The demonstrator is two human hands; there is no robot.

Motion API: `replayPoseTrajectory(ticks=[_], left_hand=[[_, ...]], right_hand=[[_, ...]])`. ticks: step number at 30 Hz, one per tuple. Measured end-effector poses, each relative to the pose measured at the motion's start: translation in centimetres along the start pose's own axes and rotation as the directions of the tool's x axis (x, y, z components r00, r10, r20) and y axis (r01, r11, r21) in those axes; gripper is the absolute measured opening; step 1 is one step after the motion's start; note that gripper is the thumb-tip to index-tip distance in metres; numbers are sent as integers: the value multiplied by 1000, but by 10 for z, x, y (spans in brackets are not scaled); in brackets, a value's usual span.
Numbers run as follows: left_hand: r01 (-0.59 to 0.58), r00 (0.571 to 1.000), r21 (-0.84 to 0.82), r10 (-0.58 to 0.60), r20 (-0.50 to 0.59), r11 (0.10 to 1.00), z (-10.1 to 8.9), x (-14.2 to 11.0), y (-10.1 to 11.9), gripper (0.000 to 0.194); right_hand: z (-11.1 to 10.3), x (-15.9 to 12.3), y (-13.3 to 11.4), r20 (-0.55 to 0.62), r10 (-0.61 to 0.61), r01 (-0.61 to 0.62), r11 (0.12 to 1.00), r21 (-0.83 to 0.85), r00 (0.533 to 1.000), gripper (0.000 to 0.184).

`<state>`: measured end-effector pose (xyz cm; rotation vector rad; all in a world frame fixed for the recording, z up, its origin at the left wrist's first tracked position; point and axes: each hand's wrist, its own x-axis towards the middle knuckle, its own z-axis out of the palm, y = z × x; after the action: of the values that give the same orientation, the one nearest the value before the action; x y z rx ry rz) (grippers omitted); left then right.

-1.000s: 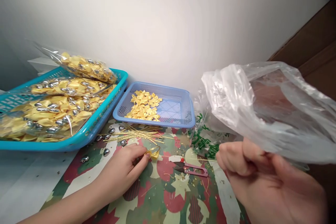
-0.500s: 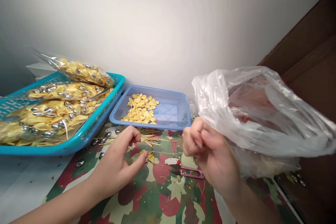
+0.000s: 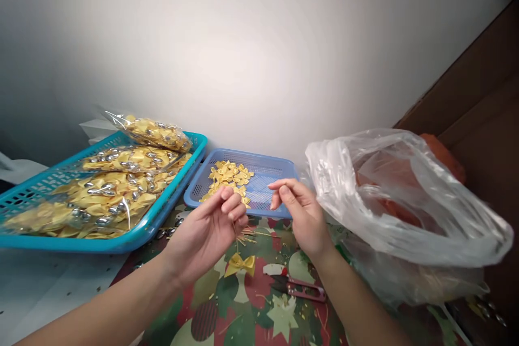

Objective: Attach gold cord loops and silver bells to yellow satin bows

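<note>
Our left hand (image 3: 206, 232) pinches a thin gold wire (image 3: 234, 230) between closed fingers, above the yellow bow (image 3: 240, 264) lying on the desk (image 3: 243, 313). Our right hand (image 3: 302, 213) hovers nearby, fingers loosely open, holding nothing.

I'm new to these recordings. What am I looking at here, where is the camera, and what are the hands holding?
There is no machine here: a person works with two bare hands, filmed by a camera on their head looking forward and down. The left hand pinches a thin gold wire from which a gold bow hangs. The right hand is raised beside it, fingers open, holding nothing that shows. On the patterned table cover lie small scissors. Behind stand a blue basket of loose bows and a teal tray of bagged bows. A clear plastic bag sits at the right.
</note>
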<state>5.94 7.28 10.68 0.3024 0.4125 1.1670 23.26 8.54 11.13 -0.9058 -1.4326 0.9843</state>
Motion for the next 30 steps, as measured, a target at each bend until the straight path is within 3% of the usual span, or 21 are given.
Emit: replayPoseTrajectory(ticks=[3,4,6,8,10,13,15,17,20,22,24,26,30], left_hand=[[-91,968,140,121,-218,986,-2,4,0,43],[-86,964,233,141,-228,969,-4,5,-1,38],[-54,982,460,131,-137,886,-9,4,-6,23],[-33,999,664,32,14,747,-13,1,-11,19],[-41,987,795,-97,125,605,-16,-4,-14,24],[-37,975,869,-172,139,494,-18,-9,-16,28],[11,983,852,-162,87,524,-19,-9,-16,29],[74,990,777,-142,20,625,-20,-7,-16,28],[87,996,653,-44,-82,752,-23,-3,-16,24],[47,992,603,35,-124,796,-24,-1,-16,24],[-3,986,590,102,-134,807,-25,-1,-16,24],[-39,978,608,156,-142,793,-25,-2,-17,22],[-49,970,676,196,-143,735,-24,-5,-18,19]], right_hand=[[-5,-6,-11,239,71,-32,987,-160,968,21],[-5,-9,-16,348,76,-10,983,-185,934,21],[-4,-13,-24,473,63,13,988,-156,879,21],[-2,-16,-25,435,52,-6,994,-108,899,20],[2,-16,-18,322,101,-81,994,-76,941,19],[8,-13,-1,253,245,-251,968,-10,936,20],[10,-11,7,263,293,-308,951,14,919,24],[11,-10,11,242,322,-328,944,-15,915,27],[10,-9,9,105,340,-325,935,-139,934,25],[10,-10,4,44,285,-263,925,-274,957,14],[11,-11,-1,88,203,-154,908,-389,975,3],[14,-13,-6,162,149,-63,894,-443,975,8],[18,-18,-10,202,125,-9,868,-497,971,17]])
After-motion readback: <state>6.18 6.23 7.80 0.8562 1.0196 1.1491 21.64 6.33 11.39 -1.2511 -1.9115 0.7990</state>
